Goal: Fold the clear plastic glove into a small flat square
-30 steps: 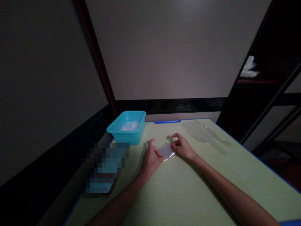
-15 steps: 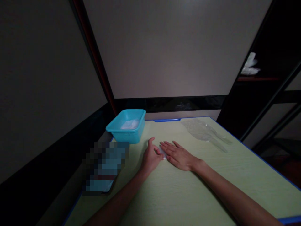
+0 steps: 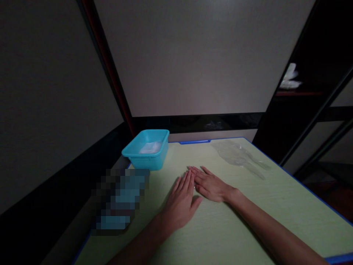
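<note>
My left hand (image 3: 179,202) rests flat, fingers straight and thumb out, its fingertips meeting the fingers of my right hand (image 3: 211,185). Palm down on the pale table (image 3: 220,232), my right hand also has its fingers stretched out. Under and between the two hands lies a small piece of clear plastic film (image 3: 194,187). Only a glint of it shows; the hands hide the rest. Neither hand grips anything.
A turquoise plastic basket (image 3: 147,162) with folded white material (image 3: 150,147) inside stands at the back left. Nearer, a blurred-out flat object (image 3: 124,200) lies along the left edge. A clear plastic bag (image 3: 233,152) with handle strips is spread at the back right.
My left hand, bent at the fingers beside the plastic film before, has flattened and come over it, covering most of it. My right hand has stayed nearly still.
</note>
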Available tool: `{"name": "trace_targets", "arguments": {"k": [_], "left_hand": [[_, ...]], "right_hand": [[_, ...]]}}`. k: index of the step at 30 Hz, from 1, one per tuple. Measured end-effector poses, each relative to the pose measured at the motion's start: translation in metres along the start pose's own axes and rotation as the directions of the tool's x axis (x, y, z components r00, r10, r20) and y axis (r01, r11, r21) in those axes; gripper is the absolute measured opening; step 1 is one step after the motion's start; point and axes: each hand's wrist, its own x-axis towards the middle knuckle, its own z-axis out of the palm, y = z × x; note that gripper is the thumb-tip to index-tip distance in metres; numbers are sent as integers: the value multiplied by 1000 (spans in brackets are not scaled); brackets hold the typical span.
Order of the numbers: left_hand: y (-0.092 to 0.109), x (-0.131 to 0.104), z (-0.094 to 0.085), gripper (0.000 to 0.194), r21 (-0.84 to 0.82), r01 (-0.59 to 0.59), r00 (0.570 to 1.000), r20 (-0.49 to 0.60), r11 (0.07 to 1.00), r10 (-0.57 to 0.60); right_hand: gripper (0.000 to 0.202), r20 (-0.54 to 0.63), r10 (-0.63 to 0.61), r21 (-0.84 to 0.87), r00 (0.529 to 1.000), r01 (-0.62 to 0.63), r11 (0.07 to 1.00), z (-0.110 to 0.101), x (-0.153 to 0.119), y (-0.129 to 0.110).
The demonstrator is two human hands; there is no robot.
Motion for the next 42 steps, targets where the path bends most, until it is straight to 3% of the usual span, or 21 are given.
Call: {"name": "trace_targets", "arguments": {"k": [4, 13, 21, 24, 28, 35, 39, 42], "left_hand": [[0, -1, 0, 63, 41, 35, 997, 74, 999, -38], [3, -1, -5, 64, 39, 76, 989, 127, 996, -80], [-3, -3, -6, 61, -10, 69, 994, 91, 998, -68], [-4, -2, -7, 65, -39, 101, 992, 77, 994, -98], [-4, 1, -10, 67, -92, 174, 983, 68, 980, -168], [-7, 2, -7, 61, -173, 203, 979, 13, 964, -203], [-7, 1, -8, 57, -234, 257, 963, -15, 938, -268], [-7, 5, -15, 46, -342, 307, 939, -39, 888, -340]], "right_hand": [[55, -7, 18, -10, 1000, -18, 1000, 0, -4, 4], [54, 19, 31, -25, 999, -30, 999, 2, -4, 5], [52, -58, 2, -26, 998, -4, 1000, -4, -5, 3], [46, -166, -76, -70, 983, 65, 995, -9, -11, 7], [25, -276, -229, -190, 933, 181, 965, -10, -18, 18], [21, -183, -442, -405, 878, 342, 848, -19, -3, 25], [18, -195, -435, -297, 879, 370, 881, -26, 8, 20], [14, -212, -231, 17, 950, 240, 971, -37, 12, 12]]}}
